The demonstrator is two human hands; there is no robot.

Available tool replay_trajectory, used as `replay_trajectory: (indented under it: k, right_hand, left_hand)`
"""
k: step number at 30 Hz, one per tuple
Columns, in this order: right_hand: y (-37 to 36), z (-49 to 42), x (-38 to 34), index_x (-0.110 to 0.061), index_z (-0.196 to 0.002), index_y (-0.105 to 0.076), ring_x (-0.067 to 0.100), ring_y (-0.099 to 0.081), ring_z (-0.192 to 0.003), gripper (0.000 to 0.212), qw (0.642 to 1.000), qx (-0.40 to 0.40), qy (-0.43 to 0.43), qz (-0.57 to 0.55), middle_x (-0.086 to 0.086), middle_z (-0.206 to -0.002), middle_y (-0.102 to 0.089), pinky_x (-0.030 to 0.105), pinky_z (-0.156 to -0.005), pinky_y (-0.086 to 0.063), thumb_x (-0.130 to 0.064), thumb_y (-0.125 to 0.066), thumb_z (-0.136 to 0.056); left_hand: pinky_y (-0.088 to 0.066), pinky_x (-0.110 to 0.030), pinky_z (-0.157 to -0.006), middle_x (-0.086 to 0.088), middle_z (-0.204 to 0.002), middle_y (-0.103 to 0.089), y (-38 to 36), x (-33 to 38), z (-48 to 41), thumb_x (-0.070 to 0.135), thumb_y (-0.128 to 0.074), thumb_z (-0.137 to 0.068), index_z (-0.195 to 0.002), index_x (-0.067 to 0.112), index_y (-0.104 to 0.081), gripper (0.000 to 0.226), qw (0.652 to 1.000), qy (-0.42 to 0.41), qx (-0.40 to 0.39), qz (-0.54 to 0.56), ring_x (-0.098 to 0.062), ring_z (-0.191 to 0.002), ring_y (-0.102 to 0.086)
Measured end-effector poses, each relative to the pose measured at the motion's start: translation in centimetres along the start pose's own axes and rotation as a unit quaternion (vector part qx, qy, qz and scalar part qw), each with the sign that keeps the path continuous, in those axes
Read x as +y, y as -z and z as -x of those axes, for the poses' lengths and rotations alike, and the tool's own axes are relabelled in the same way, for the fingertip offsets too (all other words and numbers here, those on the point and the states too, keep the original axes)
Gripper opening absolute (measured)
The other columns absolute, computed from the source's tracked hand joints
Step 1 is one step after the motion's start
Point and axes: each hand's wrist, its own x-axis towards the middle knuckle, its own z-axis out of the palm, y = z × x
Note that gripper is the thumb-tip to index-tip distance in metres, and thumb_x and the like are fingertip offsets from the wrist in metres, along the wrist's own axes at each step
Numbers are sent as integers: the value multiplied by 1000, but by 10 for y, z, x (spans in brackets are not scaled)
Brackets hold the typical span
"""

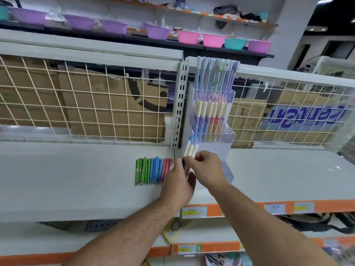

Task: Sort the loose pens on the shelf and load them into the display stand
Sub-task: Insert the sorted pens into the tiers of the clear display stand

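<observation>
Left grip (178, 181) and right grip (207, 167) together pinch a bunch of cream-capped pens (190, 149).
Left of the grips, green, blue and pink loose pens (153, 170) lie in a row on the shelf (76, 169); just behind and right stands the clear display stand (229, 134), partly filled.

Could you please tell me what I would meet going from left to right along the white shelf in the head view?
Green pens → blue pens → pink pens → left hand → right hand; both hands hold the cream-topped pens.
</observation>
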Motion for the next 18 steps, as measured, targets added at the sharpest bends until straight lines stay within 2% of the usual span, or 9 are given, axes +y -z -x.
replay_trajectory:
  k: [2, 5, 8, 10, 13, 16, 18]
  right_hand:
    - [14, -10, 8, -15, -55, -43, 14, -39, -53, 42, 1000, -6, -9, -19, -5, -51, -39, 33, -57, -40, -26, -74, -80]
    - [36, -25, 19, -16, -58, -51, 12, -49, -51, 32, 998, -15, -21, -49, -7, -52, -49, 32, -55, -44, -24, -74, -80]
    - [55, -41, 30, -8, -64, -58, 15, -58, -57, 25, 995, -42, -13, -89, -2, -58, -58, 39, -57, -52, -19, -74, -79]
    - [66, -50, 39, -3, -70, -61, 19, -62, -60, 23, 993, -57, -6, -99, 3, -61, -62, 41, -59, -55, -20, -75, -79]
    - [80, -63, 49, -8, -73, -63, 18, -63, -60, 18, 991, -82, 1, -104, 2, -64, -66, 38, -58, -54, -20, -75, -79]
    - [93, -77, 53, -10, -71, -61, 16, -61, -58, 19, 990, -100, 22, -95, 1, -62, -64, 38, -58, -55, -19, -75, -80]
    - [99, -84, 54, -9, -72, -60, 17, -62, -59, 20, 990, -106, 33, -85, 2, -62, -63, 40, -58, -56, -19, -74, -81]
  left_hand:
    - [-37, -28, -58, 20, -80, -44, -12, 13, -3, 23, -60, -96, -113, 20, -43, 24, 1000, -2, 8, 20, -6, -69, -50]
    - [-31, -18, -50, 10, -76, -53, -32, 30, -11, 18, -50, -98, -103, 19, -50, 5, 995, 20, 10, 94, -4, -63, -50]
    - [-34, -27, -54, 4, -73, -56, -54, 43, -19, 19, -45, -99, -95, 17, -56, 12, 987, 42, 35, 150, -5, -60, -47]
    - [-33, -24, -51, 6, -69, -54, -68, 51, -24, 14, -44, -101, -89, 19, -54, 16, 985, 60, 39, 158, -5, -57, -46]
    - [-33, -26, -54, 6, -62, -50, -85, 59, -31, 20, -44, -101, -84, 25, -52, 20, 979, 87, 22, 185, -12, -57, -44]
    - [-36, -34, -58, 6, -63, -48, -94, 70, -38, 29, -43, -100, -98, 38, -56, 15, 961, 113, -15, 250, -14, -59, -42]
    - [-39, -27, -55, -2, -67, -47, -94, 78, -43, 16, -39, -106, -119, 33, -53, 26, 957, 125, -40, 259, -13, -59, -42]
